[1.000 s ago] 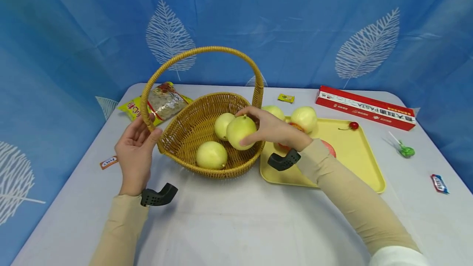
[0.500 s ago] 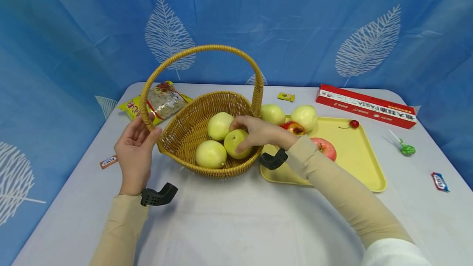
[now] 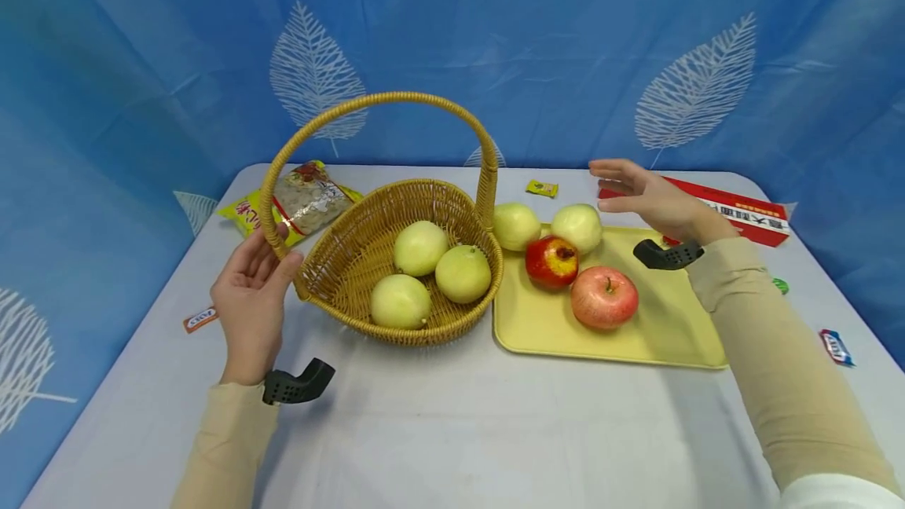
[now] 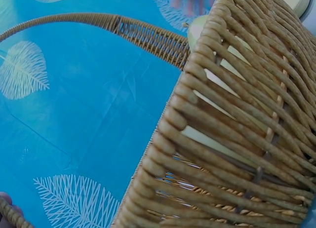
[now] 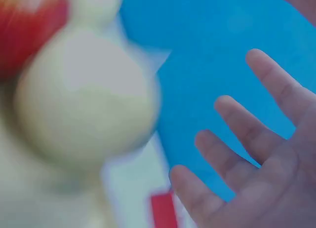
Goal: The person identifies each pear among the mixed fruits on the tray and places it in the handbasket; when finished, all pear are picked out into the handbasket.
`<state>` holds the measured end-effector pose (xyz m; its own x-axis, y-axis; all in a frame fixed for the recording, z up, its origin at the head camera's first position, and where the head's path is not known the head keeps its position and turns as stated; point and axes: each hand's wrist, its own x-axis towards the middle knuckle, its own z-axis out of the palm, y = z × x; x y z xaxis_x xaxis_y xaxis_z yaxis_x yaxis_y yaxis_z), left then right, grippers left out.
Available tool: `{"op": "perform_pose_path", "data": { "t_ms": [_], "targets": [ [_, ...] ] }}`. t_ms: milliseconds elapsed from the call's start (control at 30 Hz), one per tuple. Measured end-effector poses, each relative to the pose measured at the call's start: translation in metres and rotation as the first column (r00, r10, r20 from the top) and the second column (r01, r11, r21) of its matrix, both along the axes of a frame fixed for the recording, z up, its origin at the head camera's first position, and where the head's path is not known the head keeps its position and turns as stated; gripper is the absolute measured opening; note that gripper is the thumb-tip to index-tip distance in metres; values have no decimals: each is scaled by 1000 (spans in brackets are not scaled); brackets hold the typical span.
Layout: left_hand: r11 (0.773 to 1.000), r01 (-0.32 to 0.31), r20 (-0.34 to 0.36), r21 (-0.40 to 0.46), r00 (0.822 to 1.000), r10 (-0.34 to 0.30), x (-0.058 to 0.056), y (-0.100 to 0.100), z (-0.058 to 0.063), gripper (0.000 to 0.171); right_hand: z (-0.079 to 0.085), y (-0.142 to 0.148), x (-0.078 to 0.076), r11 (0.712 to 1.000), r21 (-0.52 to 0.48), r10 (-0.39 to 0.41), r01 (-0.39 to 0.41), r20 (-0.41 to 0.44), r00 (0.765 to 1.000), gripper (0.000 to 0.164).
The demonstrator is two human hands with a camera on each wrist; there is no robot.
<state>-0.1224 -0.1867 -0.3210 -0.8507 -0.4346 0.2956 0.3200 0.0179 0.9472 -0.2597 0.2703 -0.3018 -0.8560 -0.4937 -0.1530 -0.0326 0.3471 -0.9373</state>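
Note:
My left hand (image 3: 253, 289) holds the wicker basket's arched handle (image 3: 396, 98) low on its left side, with thumb and fingers around it. In the left wrist view, the basket's woven side (image 4: 237, 119) fills the right half. Three pale green round pears (image 3: 463, 274) lie together inside the basket (image 3: 353, 258). My right hand (image 3: 654, 199) hovers over the back of the yellow tray (image 3: 672, 336), holding nothing. Its fingers are spread and straight in the right wrist view, beside a blurred pale pear (image 5: 89, 99). Near it on the tray are two pale pears (image 3: 576, 228), a pomegranate (image 3: 551, 261) and a pink apple (image 3: 604, 298).
A red pasta box (image 3: 742, 214) lies at the back right, partly behind the right hand. Behind the basket's left side is a yellow food bag (image 3: 304, 199). Small wrapped sweets (image 3: 542, 188) lie about the table (image 3: 452, 430). A blue curtain (image 3: 551, 45) hangs behind.
My right hand lowered a pear into the basket beside the other two, let it go and moved right, over the tray. My left hand stays at the handle.

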Motion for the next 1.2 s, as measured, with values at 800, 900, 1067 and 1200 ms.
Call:
{"op": "perform_pose_path", "data": {
  "t_ms": [800,900,1067,1200],
  "targets": [
    [1000,2,6,-29,1000,-2,3,0,-4,46,-62,10,-12,999,18,-52,51,49,997,59],
    [1000,4,0,-21,1000,-4,3,-2,-6,47,-45,12,-6,997,-44,-68,69,22,997,56],
    [1000,3,-10,-16,1000,-3,2,-2,-7,47,4,-2,13,991,-131,13,-23,-76,997,56],
    [1000,10,-38,-7,999,-10,-1,-1,-8,45,37,-37,35,964,-212,142,-163,-109,984,60]
  ]
}}
